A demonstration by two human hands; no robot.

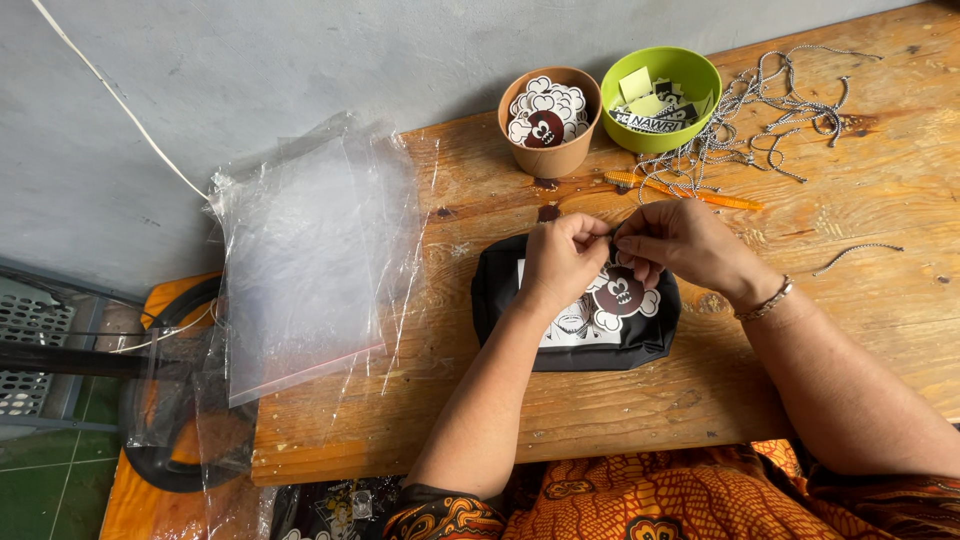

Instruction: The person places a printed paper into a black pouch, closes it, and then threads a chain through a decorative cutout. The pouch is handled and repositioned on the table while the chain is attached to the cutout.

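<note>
A black fabric pouch with a white printed panel lies on the wooden table in front of me. A cloud-shaped sticker with a dark round face rests on it. My left hand and my right hand meet over the pouch's top edge, fingertips pinched together on something small there, probably a chain end or zipper pull; what exactly is hidden by the fingers. A bracelet circles my right wrist.
A brown cup of stickers and a green bowl of cards stand at the back. Several ball chains and an orange pen lie behind the pouch. Clear plastic bags overhang the table's left edge.
</note>
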